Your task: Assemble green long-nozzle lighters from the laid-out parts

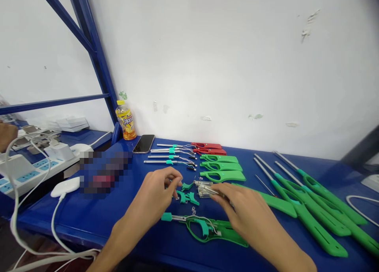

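My left hand [161, 187] hovers left of the loose teal triggers [184, 197], its fingers curled toward the thumb. Whether a small thing sits in that pinch is hidden. My right hand [237, 203] is closed at the small clear plastic tanks [203, 185]; a thin, pale piece shows at its fingertips, too small to name. Below and between both hands lies an opened green lighter half-shell [231, 229]. Inside it are a teal trigger [203, 226] and white wires, and a metal tube [179, 218] with a teal collar extends left.
Behind are metal tubes with wires [161, 162], red shells [209, 151] and green shells [222, 166]. Long green lighters [314, 212] and a thin screwdriver [265, 185] lie right. A phone [144, 143], drink bottle [126, 121], white cables and power strip [26, 175] are left.
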`<state>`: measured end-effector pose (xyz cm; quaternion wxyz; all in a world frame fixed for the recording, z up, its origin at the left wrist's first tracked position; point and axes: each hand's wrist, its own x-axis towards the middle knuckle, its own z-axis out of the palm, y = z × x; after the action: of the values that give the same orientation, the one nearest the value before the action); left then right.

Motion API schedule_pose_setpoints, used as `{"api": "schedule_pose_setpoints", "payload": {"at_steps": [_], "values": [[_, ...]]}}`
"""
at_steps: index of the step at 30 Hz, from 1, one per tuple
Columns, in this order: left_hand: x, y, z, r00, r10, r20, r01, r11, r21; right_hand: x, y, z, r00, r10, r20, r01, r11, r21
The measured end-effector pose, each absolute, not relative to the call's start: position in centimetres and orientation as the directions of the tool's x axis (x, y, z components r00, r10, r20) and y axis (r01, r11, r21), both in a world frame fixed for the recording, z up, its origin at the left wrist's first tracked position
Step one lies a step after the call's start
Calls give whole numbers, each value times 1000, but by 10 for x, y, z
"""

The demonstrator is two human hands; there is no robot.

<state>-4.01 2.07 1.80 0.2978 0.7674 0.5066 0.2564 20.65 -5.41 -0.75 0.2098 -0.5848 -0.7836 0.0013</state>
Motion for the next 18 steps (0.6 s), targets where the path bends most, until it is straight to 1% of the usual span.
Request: {"api": "schedule_pose_setpoints", "payload": {"at_steps": [3, 8, 11, 14, 18], "values": [[-26, 15, 11, 411, 903, 128, 464, -328, 823, 202, -57, -1, -253, 907, 336, 886, 357, -296], [-15, 12, 8, 462, 879, 117, 299, -278, 913, 200, -59, 5, -251, 902, 351, 852, 378, -363], [-13, 12, 11, 473, 876, 96, 255, -240, 937, 203, -58, 3, -240, 901, 363, 865, 368, -340], [-13, 11, 15, 476, 876, 83, 232, -216, 949, 205, -57, 0, -264, 891, 370, 878, 381, -291], [-15, 10, 17, 474, 877, 84, 221, -211, 952, 206, -57, 1, -281, 884, 375, 892, 384, -237]]}}
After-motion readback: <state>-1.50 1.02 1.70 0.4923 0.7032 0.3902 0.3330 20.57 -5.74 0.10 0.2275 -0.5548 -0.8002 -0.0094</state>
